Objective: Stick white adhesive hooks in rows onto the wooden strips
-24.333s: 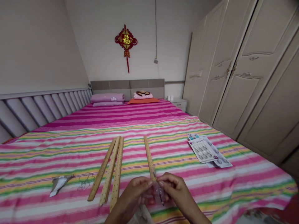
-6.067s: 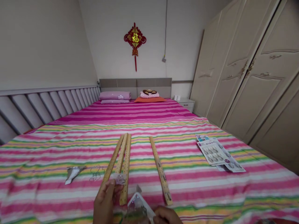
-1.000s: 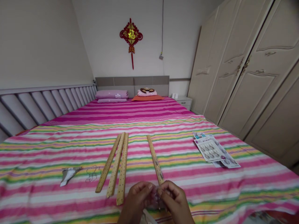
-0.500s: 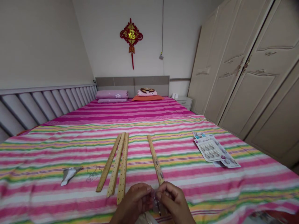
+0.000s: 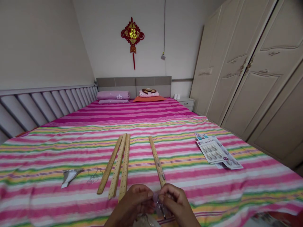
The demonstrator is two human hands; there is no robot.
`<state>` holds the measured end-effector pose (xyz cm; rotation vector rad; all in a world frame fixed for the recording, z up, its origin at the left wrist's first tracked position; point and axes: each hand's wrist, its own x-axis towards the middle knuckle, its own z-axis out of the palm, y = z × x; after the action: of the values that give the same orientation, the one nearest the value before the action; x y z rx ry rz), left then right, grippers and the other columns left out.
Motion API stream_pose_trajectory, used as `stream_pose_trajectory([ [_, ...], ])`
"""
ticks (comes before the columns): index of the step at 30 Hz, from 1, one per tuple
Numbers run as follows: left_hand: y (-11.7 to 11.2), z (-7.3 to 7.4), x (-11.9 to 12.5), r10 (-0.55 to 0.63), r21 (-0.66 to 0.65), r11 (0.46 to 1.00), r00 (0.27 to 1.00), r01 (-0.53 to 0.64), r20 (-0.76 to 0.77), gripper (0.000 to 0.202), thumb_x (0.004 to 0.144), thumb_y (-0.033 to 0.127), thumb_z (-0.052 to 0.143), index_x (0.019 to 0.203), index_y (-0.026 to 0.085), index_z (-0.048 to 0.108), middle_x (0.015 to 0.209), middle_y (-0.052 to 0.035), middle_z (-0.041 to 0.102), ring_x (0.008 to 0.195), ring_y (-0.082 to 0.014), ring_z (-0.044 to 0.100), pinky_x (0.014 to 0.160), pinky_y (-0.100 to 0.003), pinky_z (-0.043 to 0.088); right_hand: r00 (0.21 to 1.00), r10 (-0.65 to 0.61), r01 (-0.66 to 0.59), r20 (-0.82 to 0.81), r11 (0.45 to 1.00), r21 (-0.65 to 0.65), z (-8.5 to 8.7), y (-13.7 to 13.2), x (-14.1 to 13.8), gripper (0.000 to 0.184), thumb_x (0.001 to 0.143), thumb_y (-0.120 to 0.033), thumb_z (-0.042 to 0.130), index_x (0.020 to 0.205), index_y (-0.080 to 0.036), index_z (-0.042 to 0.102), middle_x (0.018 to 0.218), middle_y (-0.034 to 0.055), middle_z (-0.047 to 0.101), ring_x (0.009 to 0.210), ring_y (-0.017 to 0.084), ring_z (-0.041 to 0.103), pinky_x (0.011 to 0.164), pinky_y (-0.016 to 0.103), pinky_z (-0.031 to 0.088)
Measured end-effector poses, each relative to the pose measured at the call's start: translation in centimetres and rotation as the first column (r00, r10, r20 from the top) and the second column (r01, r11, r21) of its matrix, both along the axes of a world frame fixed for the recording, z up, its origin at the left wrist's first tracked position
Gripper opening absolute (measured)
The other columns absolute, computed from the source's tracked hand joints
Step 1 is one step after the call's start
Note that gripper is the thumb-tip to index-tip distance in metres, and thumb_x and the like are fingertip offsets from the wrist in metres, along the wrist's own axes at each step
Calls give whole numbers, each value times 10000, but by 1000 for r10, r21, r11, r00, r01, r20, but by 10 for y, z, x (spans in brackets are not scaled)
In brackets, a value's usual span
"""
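At the near edge of the bed my left hand [image 5: 135,203] and my right hand [image 5: 177,201] are close together, fingers curled in pinches. Between them is a small clear plastic piece [image 5: 158,203] with something dark and shiny at its lower end; its exact kind is too small to make out. Just beyond my right hand lies a perforated wooden strip [image 5: 155,154], with small shiny metal pieces [image 5: 163,176] on it. Left of it rest three similar wooden strips [image 5: 118,167], the nearest end partly hidden by my left hand. Below my hands is a pale crumpled item [image 5: 144,220], cut off by the frame.
A striped sheet [image 5: 180,151] covers the bed. Carded packs of hooks [image 5: 213,151] lie to the right. Toward the left are a crumpled grey-white wrapper [image 5: 71,176] and a tangle of thin wire or thread [image 5: 94,175]. Bed rails [image 5: 47,105] line the left side; wardrobes [image 5: 251,78] stand right.
My left hand has shifted slightly left and covers more of the nearest strip's end. The clear piece stays between my hands. The pale item below shows a little more.
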<state>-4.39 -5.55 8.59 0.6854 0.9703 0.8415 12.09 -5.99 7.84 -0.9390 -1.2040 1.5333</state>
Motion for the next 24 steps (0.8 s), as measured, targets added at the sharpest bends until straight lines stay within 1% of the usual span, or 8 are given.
stream_pose_trajectory([
  [3,0,2,-1,-35,13,999,999,35,-15,261,546,317,778,611,112,630,563,-61,676,503,-132,603,534,-247,475,1000,8,-8,18,1000,14,2,0,1,316,632,-435,683,582,-160,534,439,-88,348,419,58,275,415,195,180],
  [6,1,4,-2,-57,45,997,996,60,-64,271,553,331,769,613,103,635,567,-57,673,515,-132,600,538,-245,465,999,15,-16,32,1000,11,1,0,1,317,629,-430,687,584,-154,537,441,-86,360,424,56,280,419,192,183],
  [11,2,4,1,-64,91,993,986,78,-151,263,572,339,751,590,121,605,482,-17,628,453,-110,559,515,-235,432,999,14,-14,30,1000,3,-2,2,2,313,636,-432,688,599,-154,549,436,-88,360,412,55,285,408,190,183],
  [14,1,5,3,-64,85,994,992,73,-112,269,579,341,753,592,126,593,486,-4,611,460,-106,554,523,-237,434,1000,24,-24,19,1000,11,-1,3,3,305,644,-425,689,602,-153,558,436,-82,390,413,56,302,412,191,204],
  [18,-1,10,4,-46,118,992,999,48,-23,235,644,334,710,652,111,635,587,-22,629,514,-107,562,541,-243,454,1000,23,-23,2,1000,15,3,3,4,299,646,-417,693,600,-151,564,440,-76,409,414,57,309,420,195,220],
  [20,-1,12,3,-61,128,990,998,64,-27,238,652,332,707,665,101,649,604,-33,635,528,-108,566,544,-241,459,1000,25,-25,-3,999,22,5,3,4,298,645,-416,694,598,-151,567,438,-78,404,414,57,310,423,197,224],
  [24,0,12,1,-70,98,992,997,74,-43,239,606,324,748,646,113,642,566,-30,640,527,-121,585,551,-246,463,1000,23,-23,5,1000,9,3,3,5,300,643,-412,698,593,-148,567,447,-74,406,427,58,309,428,197,220],
])
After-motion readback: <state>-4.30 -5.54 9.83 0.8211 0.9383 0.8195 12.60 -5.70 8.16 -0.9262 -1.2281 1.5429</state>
